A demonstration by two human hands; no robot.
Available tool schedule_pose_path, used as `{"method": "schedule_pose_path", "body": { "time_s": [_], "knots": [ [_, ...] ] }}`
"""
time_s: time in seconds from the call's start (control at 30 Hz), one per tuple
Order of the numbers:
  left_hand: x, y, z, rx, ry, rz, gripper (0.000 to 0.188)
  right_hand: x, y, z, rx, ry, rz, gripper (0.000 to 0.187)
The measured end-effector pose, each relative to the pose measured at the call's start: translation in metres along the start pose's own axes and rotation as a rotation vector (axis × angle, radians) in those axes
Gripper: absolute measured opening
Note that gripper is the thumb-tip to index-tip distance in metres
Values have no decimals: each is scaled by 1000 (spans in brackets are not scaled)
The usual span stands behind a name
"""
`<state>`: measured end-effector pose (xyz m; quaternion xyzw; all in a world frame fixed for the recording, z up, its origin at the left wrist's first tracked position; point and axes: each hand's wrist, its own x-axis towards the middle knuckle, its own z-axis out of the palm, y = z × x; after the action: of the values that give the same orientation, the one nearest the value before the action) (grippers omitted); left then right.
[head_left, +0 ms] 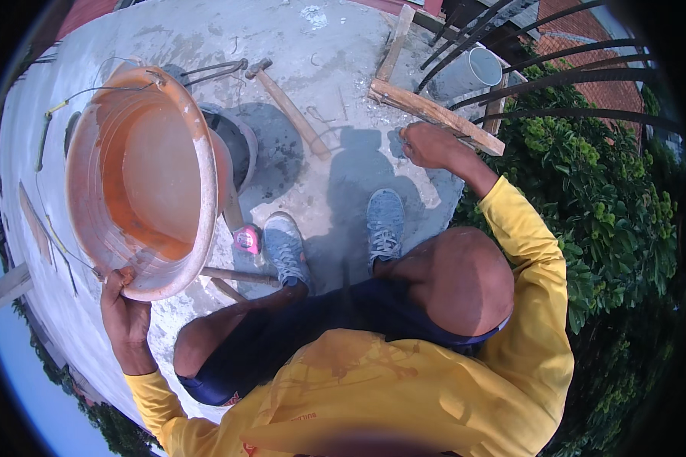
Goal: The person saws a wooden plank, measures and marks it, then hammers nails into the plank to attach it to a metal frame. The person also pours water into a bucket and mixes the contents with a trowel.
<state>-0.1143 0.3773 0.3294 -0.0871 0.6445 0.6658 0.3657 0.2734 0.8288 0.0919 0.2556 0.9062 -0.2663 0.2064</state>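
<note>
My left hand [124, 308] grips the near rim of an orange plastic bucket [211, 175], which is tipped toward me. Cloudy, greyish-brown water [164, 171] lies inside it, and its wire handle hangs along the left side. Over on the right, my right hand [428, 145] is closed low over the concrete, beside the corner of a wooden form [438, 116]. Whatever its fingers hold, if anything, is hidden; a small dark patch shows beside them. Partly behind the orange bucket stands a dark bucket [245, 148].
A hammer [291, 107] lies on the concrete slab [328, 46] ahead. By my left shoe is a pink tape measure [246, 239]. Bent steel bars [587, 76] reach over a grey-white cylindrical container [483, 67] at the far right. Beyond the slab's right edge grow leafy trees [572, 175].
</note>
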Motion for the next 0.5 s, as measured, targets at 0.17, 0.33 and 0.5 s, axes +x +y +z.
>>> {"method": "schedule_pose_path", "body": {
  "time_s": [0.17, 0.33, 0.5],
  "knots": [
    [-16, -1, -78, -116, 178, 109, 23, 25, -21, -39, -143, 489, -97, 31],
    [-10, -8, -159, -304, 266, 116, 11, 32, -60, -69, 168, 314, -74, 40],
    [5, -33, -245, -452, 373, 174, 16, 27, -87, -46, 228, 254, -233, 38]
  ]
}}
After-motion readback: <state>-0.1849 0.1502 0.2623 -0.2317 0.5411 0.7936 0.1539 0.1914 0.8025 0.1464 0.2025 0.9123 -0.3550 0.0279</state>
